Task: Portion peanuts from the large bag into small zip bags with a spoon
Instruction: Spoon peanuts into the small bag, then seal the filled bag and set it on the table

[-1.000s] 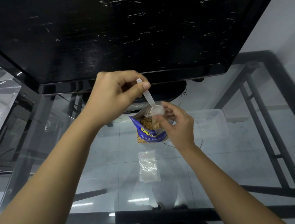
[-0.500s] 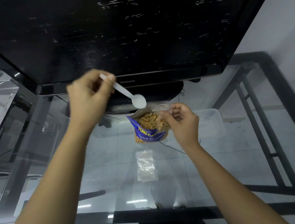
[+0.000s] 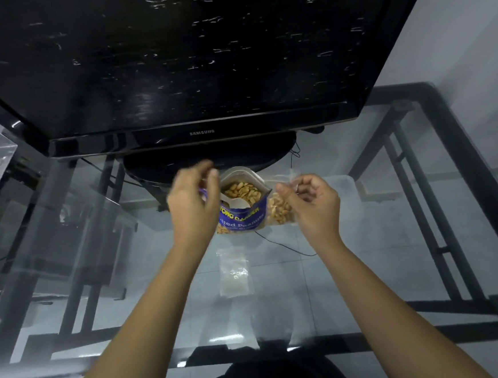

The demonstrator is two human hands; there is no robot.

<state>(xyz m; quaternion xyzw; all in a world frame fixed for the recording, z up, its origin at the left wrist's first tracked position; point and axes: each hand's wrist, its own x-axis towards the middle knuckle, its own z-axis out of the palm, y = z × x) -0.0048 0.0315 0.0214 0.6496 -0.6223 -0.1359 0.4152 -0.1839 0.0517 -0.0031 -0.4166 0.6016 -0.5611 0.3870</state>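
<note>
Large bag (image 3: 242, 217): stands open towards the far middle of the glass table (image 3: 367, 269), just before the television (image 3: 197, 73) foot; peanuts (image 3: 242, 189) show in its mouth

Spoon (image 3: 236, 202): white plastic, bowl lying inside the large bag on the nuts; handle runs towards the left hand (image 3: 194, 205)

Small zip bag (image 3: 279, 208): partly filled, hanging just right of the large bag and touching it

Spare zip bag (image 3: 235, 272): flat on the table, nearer the person

Handling: the small bag is likely light, thin and limp; its film looks slippery and its mouth will probably sag shut unless held by the top rim; the spoon is stiff and light, best taken at the handle end

Left grip: fingers curled at the large bag's left rim, blurred; whether they hold the spoon handle or the rim, I cannot tell

Right grip: the right hand (image 3: 314, 201) has its fingers curled, pinching the small zip bag's top edge
</note>
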